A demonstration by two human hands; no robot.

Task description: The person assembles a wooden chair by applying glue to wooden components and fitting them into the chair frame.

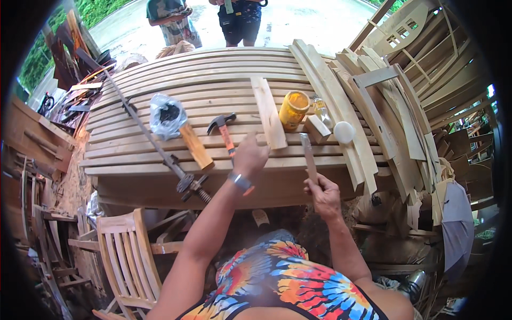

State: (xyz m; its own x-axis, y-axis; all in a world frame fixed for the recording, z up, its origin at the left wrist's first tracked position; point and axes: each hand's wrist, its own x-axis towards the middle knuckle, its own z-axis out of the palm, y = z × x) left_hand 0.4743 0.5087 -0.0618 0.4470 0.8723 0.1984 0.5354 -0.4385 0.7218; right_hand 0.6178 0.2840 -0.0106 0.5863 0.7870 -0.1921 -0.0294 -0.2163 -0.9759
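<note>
My right hand point(324, 196) grips the lower end of a flat, narrow, chisel-like tool point(308, 154); its greyish upper end points away from me. My left hand point(252, 154) is over the slats near the table's front edge, fingers curled; what they hold, if anything, is hidden. Just left of it lies a hammer point(226, 134) with a dark head and orange handle. Beyond it to the right is a short flat board point(268, 112). An open yellow jar point(294, 110) stands right of the board, next to a small clear bottle point(321, 110) and a wood block point(318, 129).
A clear plastic bag with dark contents point(168, 114), a wood block point(196, 146) and a long bar clamp point(149, 138) lie at left. A round white lid point(344, 132) rests on long planks point(341, 114). A slatted chair point(128, 250) stands lower left. Two people point(240, 21) stand beyond the table.
</note>
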